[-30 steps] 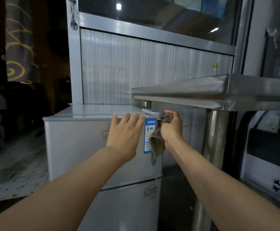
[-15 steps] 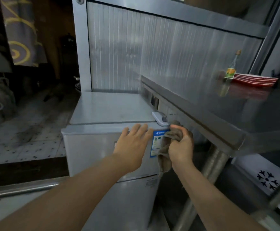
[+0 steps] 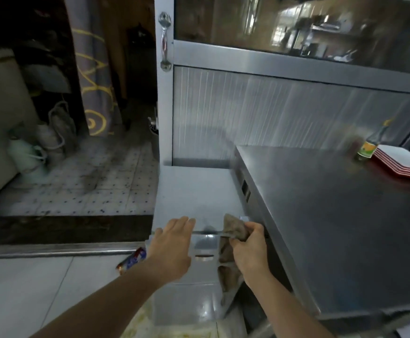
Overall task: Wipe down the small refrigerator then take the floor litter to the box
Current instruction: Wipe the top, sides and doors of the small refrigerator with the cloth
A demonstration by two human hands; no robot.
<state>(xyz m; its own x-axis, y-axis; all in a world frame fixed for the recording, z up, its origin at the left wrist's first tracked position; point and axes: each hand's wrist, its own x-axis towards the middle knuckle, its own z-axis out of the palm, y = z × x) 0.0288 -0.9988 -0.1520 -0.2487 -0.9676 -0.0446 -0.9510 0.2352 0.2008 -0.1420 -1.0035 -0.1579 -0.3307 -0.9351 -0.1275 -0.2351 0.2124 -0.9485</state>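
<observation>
The small silver refrigerator (image 3: pixel 194 191) stands below me, wedged between a metal door frame and a steel table. My left hand (image 3: pixel 172 242) lies flat with straight fingers on the front top edge of the refrigerator. My right hand (image 3: pixel 250 247) grips a brown-grey cloth (image 3: pixel 233 230) at the refrigerator's front right corner; the cloth hangs down the door. A crumpled blue and red wrapper (image 3: pixel 132 261) lies on the white floor just left of the refrigerator.
A stainless steel table (image 3: pixel 333 228) fills the right side, carrying a bottle (image 3: pixel 370 145) and a stack of red-edged plates (image 3: pixel 404 164). An aluminium door with a handle (image 3: pixel 164 41) rises behind. Sacks (image 3: pixel 28 154) sit on the dirty tiled floor at left, beyond a metal threshold (image 3: pixel 52 250).
The view has risen and tilted down, so the refrigerator top and floor wrapper show. My right hand has brought the cloth up over the front top corner. My left hand stays on the edge.
</observation>
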